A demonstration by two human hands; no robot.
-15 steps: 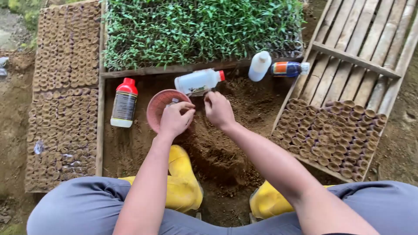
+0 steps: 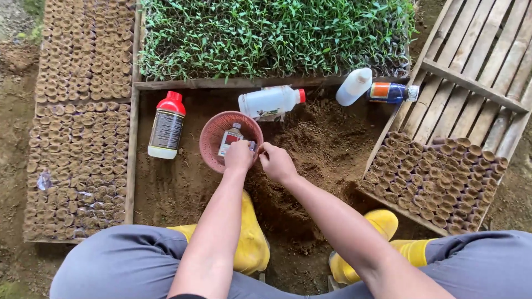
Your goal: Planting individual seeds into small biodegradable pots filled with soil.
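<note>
A pink round plastic basket (image 2: 212, 145) sits on bare soil between my knees, with a small printed packet (image 2: 229, 138) lying inside it. My left hand (image 2: 239, 156) is over the basket's near rim with its fingers closed. My right hand (image 2: 278, 163) is right beside it, fingertips pinched towards the left hand. Both hands seem to grip a small pale item (image 2: 252, 145) between them; it is too small to identify.
A red-capped bottle (image 2: 166, 127) stands left of the basket. A white bottle (image 2: 270, 102) lies behind it, with a white bottle (image 2: 353, 86) and a blue-orange bottle (image 2: 390, 92) further right. Green seedling tray (image 2: 271, 33) behind, soil-filled pot trays (image 2: 77, 138) left and right (image 2: 438, 177), yellow boots (image 2: 252, 243) below.
My two hands have drawn closer together at the basket's near rim. The right hand has moved down and towards the left hand.
</note>
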